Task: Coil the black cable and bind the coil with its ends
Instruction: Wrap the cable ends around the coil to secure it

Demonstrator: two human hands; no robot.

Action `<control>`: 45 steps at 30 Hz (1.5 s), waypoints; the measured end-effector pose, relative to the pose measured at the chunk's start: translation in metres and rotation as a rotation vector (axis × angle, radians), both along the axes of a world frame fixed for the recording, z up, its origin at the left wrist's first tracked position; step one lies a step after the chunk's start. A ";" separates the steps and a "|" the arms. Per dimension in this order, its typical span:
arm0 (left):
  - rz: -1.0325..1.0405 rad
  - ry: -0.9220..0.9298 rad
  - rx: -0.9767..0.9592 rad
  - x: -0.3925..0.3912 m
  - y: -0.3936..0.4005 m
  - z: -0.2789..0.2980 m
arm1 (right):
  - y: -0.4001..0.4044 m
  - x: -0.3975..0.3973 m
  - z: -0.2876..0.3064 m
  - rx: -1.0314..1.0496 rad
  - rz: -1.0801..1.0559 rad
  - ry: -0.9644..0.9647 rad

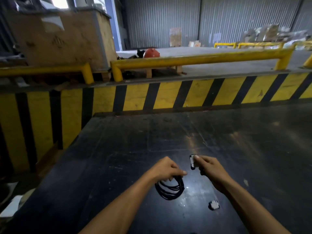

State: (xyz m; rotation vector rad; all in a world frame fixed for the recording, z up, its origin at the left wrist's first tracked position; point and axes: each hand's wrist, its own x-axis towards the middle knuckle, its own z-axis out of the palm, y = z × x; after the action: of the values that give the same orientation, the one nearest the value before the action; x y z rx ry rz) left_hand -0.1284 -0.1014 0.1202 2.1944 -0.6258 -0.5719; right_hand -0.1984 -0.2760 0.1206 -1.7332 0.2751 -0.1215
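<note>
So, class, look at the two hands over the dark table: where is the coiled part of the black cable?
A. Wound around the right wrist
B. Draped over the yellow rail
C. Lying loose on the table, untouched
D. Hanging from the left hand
D: the coil hangs in loops from the closed left hand, while the right hand pinches a connector end.

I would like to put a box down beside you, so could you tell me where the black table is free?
The table is bare from the hands out to its far edge below the striped barrier, and to the far right. It is crowded near the left hand with the coil, the right hand and a loose connector.
</note>
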 end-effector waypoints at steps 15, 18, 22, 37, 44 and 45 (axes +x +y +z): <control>-0.079 0.051 -0.277 0.044 -0.048 0.084 | -0.028 0.049 0.061 -0.165 -0.168 -0.425; -0.082 0.043 -0.272 0.050 -0.050 0.092 | -0.034 0.053 0.070 -0.168 -0.078 -0.415; -0.099 0.059 -0.300 0.057 -0.045 0.104 | -0.051 0.053 0.082 -0.266 0.165 -0.381; -0.091 0.087 -0.484 0.047 -0.052 0.110 | -0.044 0.059 0.104 0.053 -0.259 -0.488; -0.028 0.143 -0.635 0.043 -0.036 0.115 | -0.048 0.047 0.113 -0.564 -0.275 -0.628; -0.043 0.163 -0.682 0.042 -0.034 0.116 | -0.047 0.047 0.113 -0.668 -0.257 -0.647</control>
State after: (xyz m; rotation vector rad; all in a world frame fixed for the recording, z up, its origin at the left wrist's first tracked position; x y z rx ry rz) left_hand -0.0864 -0.1358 0.2366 1.4848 -0.6621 -0.4647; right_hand -0.1518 -0.3230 0.2334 -2.1890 -0.0381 -1.0373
